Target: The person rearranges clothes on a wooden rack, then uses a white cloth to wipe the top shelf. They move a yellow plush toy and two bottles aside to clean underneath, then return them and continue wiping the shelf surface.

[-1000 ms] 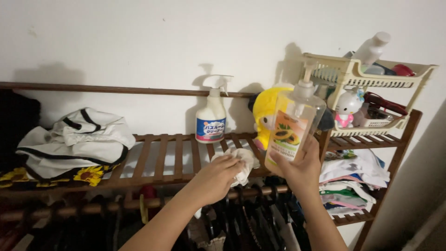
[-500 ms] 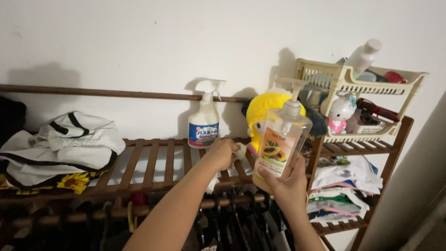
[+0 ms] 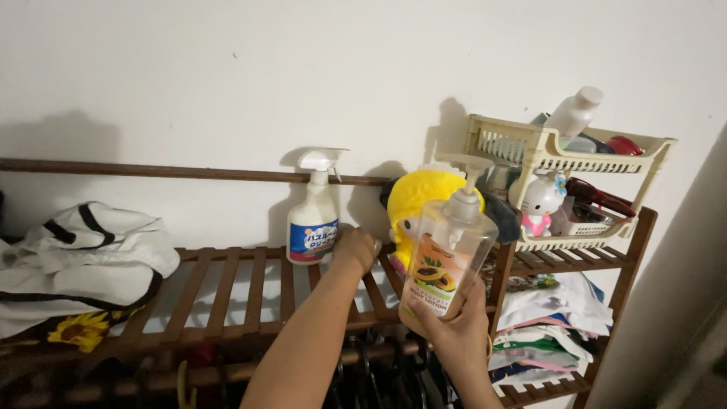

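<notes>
While lifted: the right hand (image 3: 454, 333) has its fingers wrapped round a clear pump bottle (image 3: 447, 261), held off the slatted shelf's (image 3: 227, 291) front edge.
Contents: nearly empty.
Left hand (image 3: 354, 248): curled shut; cloth hidden, beside spray bottle (image 3: 312, 227) at the back edge.
Cream basket (image 3: 560, 144): white bottle, red items.

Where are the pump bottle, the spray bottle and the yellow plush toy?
pump bottle (image 3: 443, 265), head view, on its clear body.
spray bottle (image 3: 312, 227), head view, on its white body.
yellow plush toy (image 3: 413, 198), head view, on its yellow head.
</notes>
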